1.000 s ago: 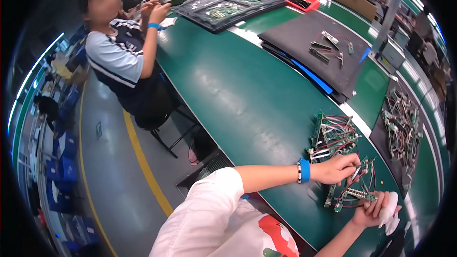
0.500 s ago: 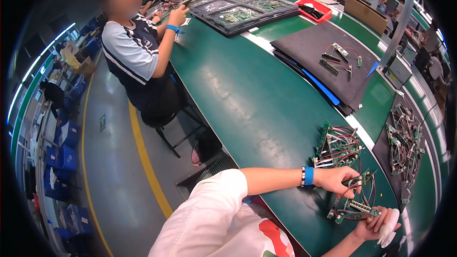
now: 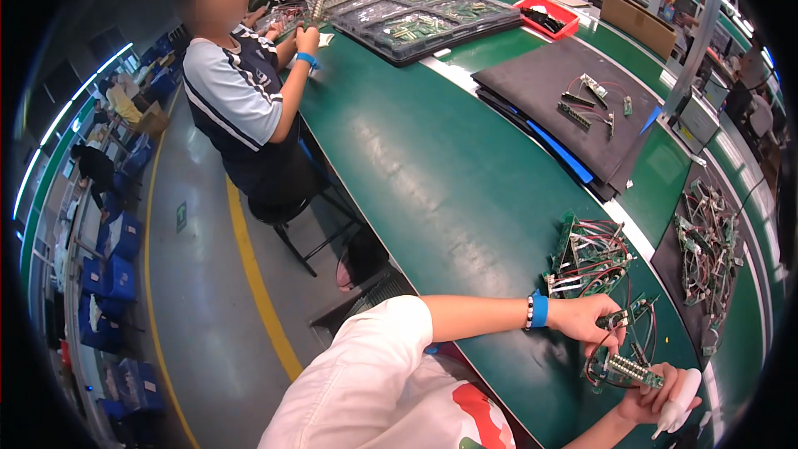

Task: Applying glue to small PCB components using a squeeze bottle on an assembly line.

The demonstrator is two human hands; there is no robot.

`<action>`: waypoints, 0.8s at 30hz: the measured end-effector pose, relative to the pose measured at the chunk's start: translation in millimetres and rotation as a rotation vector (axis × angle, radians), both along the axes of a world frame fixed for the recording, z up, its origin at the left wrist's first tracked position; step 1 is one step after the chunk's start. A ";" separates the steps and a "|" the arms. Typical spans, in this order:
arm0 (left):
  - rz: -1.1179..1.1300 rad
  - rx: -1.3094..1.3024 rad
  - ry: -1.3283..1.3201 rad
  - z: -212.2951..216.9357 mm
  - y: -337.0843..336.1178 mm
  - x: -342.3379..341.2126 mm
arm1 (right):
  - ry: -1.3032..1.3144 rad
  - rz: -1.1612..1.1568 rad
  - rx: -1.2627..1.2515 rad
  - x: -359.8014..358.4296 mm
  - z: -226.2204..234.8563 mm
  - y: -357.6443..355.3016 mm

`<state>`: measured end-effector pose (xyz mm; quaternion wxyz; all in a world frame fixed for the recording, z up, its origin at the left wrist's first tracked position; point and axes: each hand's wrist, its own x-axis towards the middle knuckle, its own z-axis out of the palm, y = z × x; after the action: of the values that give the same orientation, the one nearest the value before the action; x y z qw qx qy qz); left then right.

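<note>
My left hand (image 3: 592, 320), with a blue wrist strap and beaded bracelet, pinches a small green circuit board (image 3: 613, 321) with thin wires. My right hand (image 3: 648, 399) grips a white squeeze bottle (image 3: 682, 395), its thin nozzle pointing down toward me. The fingers of that hand also hold the end of a circuit board strip (image 3: 636, 370) bearing a row of pale components. Dark and red wires run between the boards. Right behind my left hand lies a pile of wired circuit boards (image 3: 590, 254) on the green table (image 3: 432, 191).
Another heap of wired boards (image 3: 706, 241) lies on a black mat at the right. Farther off, a stack of black sheets (image 3: 549, 87) carries a few boards. Clear trays (image 3: 416, 25) and a red bin (image 3: 549, 17) stand beyond. A co-worker (image 3: 237, 91) sits at the left edge.
The board in my left hand has turned. The strip in my right fingers has shifted slightly, and the bottle has tilted outward. The co-worker's hands have moved, now raising a pale strip.
</note>
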<state>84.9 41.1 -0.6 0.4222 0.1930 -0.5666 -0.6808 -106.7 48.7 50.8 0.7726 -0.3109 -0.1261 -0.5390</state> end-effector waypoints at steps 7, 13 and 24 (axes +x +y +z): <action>-0.014 0.017 -0.033 -1.8 -2.0 -0.3 | 0.118 0.078 -0.288 12.8 23.7 8.1; 0.273 -0.247 -0.178 -8.2 -4.2 -3.6 | 0.215 -0.097 -0.216 2.7 18.3 10.3; 0.384 -0.361 -0.378 0.7 -4.7 5.2 | 0.043 -0.129 -0.152 -12.3 12.5 11.3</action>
<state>90.0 36.4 0.2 0.4573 0.3415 -0.6999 -0.4294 -119.0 60.0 63.3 0.7131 -0.3877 -0.1299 -0.5695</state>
